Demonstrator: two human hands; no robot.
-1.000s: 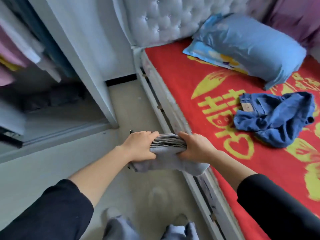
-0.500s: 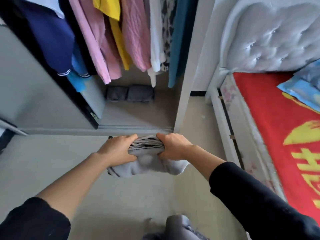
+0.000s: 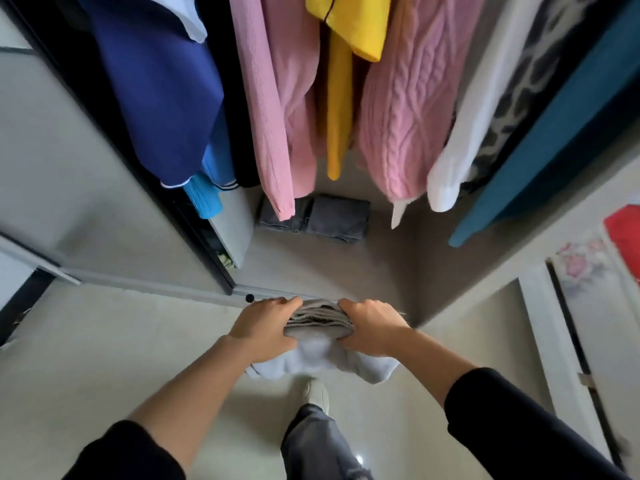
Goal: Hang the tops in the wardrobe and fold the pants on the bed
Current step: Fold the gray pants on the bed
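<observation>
At the lower centre of the frame, the left hand (image 3: 265,327) and right hand (image 3: 372,329) both grip the folded grey pants (image 3: 320,344) from either side, fingers curled around the stack, held above the floor before the open wardrobe (image 3: 346,258), where tops (image 3: 398,116) hang.

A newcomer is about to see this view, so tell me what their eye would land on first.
Bright colours fill the upper half: a pink cable-knit sweater hangs in the middle, a yellow top beside it, a navy top at left. Low in the centre, the left hand and right hand grip a folded grey garment by its two ends. On the wardrobe floor beneath them lie dark folded pants.
</observation>
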